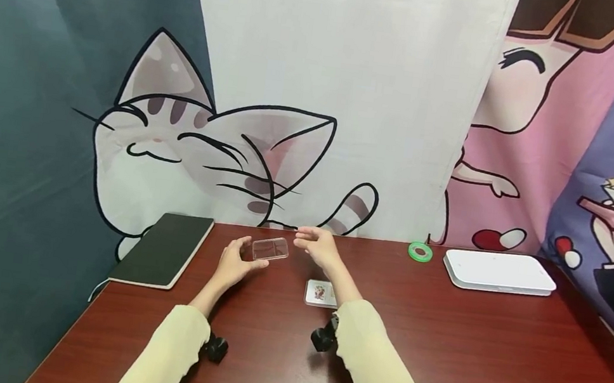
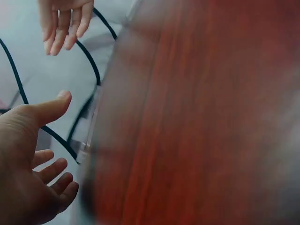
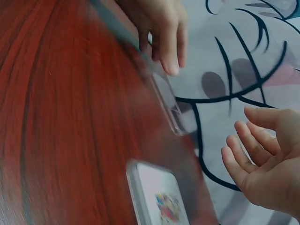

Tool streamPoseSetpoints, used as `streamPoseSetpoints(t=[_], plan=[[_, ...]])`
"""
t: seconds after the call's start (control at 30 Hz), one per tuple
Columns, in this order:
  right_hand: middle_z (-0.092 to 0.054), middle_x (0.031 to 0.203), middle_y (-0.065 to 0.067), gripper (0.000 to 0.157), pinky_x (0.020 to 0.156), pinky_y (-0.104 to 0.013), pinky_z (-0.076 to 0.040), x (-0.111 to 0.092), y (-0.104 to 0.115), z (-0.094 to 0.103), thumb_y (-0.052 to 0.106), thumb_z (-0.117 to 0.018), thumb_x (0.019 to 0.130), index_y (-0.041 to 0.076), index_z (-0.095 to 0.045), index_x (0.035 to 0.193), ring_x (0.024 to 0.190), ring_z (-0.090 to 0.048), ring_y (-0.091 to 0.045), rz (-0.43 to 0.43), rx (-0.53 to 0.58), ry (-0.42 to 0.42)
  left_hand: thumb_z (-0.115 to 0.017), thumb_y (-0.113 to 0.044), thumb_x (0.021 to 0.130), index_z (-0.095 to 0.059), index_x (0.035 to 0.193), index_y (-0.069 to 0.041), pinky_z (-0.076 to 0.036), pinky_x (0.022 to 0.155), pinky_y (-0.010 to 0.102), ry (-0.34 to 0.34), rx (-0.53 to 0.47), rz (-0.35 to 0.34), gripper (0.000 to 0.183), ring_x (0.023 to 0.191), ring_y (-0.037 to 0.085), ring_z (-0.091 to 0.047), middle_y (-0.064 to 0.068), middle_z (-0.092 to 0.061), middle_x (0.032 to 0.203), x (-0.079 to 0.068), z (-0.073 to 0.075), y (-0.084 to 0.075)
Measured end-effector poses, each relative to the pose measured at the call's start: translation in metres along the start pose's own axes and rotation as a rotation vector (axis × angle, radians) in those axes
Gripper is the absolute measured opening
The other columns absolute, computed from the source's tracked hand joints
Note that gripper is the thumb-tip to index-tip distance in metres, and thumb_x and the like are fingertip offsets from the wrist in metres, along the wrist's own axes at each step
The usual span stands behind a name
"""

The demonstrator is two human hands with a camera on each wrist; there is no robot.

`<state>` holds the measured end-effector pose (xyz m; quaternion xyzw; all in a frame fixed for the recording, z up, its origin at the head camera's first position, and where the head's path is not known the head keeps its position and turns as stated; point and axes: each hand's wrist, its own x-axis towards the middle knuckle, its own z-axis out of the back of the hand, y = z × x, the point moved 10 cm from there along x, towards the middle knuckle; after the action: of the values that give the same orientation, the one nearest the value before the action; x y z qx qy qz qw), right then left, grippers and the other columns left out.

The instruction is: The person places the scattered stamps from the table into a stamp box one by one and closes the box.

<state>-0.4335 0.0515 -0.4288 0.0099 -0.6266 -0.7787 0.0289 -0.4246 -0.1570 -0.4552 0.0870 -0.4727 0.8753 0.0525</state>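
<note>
A small clear plastic rectangular piece (image 1: 270,249), like a shallow case or lid, shows near the table's back edge. At its left side is my left hand (image 1: 235,264), thumb and fingers spread apart beside it. The left wrist view shows this hand (image 2: 28,164) with nothing in its grasp. To the right of the clear piece my right hand (image 1: 318,247) is raised, its fingers loosely bent and holding nothing. Below that hand, a small white rectangular case (image 1: 320,293) with a colourful printed picture lies on the table, partly covered by the right forearm.
On the left of the brown table (image 1: 493,361) lies a dark notebook (image 1: 164,250). A green tape roll (image 1: 411,256) and a white flat box (image 1: 499,272) stand at the back right. Behind the table hangs a cartoon-printed cloth (image 1: 348,43).
</note>
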Motion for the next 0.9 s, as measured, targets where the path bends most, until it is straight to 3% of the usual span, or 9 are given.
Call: streamPoseSetpoints(t=[0.23, 0.53, 0.73, 0.9], plan=[[-0.067, 0.123, -0.019, 0.046, 0.107, -0.04, -0.044, 0.008, -0.013, -0.027, 0.003, -0.069, 0.085, -0.004, -0.059, 0.129, 0.121, -0.062, -0.03, -0.058, -0.095, -0.001, -0.081, -0.017, 0.077, -0.047, 0.139, 0.006, -0.039, 0.108, 0.049, 0.017, -0.07, 0.097, 0.074, 0.127, 0.037, -0.05, 0.026, -0.056, 0.135, 0.013, -0.004, 0.023], [-0.064, 0.13, -0.015, 0.058, 0.114, -0.04, -0.035, 0.009, -0.031, -0.034, 0.0, -0.072, 0.079, -0.001, -0.056, 0.134, 0.133, -0.051, -0.031, -0.175, -0.122, -0.09, -0.083, -0.014, 0.074, -0.053, 0.136, 0.004, -0.039, 0.109, 0.048, 0.049, 0.003, 0.046, 0.071, 0.129, 0.037, -0.05, 0.026, -0.057, 0.135, 0.02, -0.008, 0.02], [-0.066, 0.127, -0.013, 0.058, 0.116, -0.04, -0.032, 0.008, -0.034, -0.035, -0.007, -0.069, 0.077, 0.001, -0.058, 0.133, 0.133, -0.05, -0.03, -0.179, -0.106, -0.1, -0.082, -0.013, 0.074, -0.058, 0.132, 0.0, -0.04, 0.106, 0.05, 0.036, 0.045, 0.027, 0.064, 0.122, 0.036, -0.051, 0.023, -0.062, 0.128, 0.02, -0.007, 0.02], [-0.064, 0.129, -0.015, 0.059, 0.114, -0.04, -0.035, 0.008, -0.037, -0.037, -0.011, -0.066, 0.077, 0.0, -0.056, 0.134, 0.13, -0.053, -0.03, -0.178, -0.039, -0.074, -0.082, -0.012, 0.076, -0.062, 0.127, -0.001, -0.044, 0.097, 0.047, -0.005, 0.033, 0.017, 0.056, 0.111, 0.033, -0.056, 0.021, -0.065, 0.12, 0.019, -0.004, 0.021]])
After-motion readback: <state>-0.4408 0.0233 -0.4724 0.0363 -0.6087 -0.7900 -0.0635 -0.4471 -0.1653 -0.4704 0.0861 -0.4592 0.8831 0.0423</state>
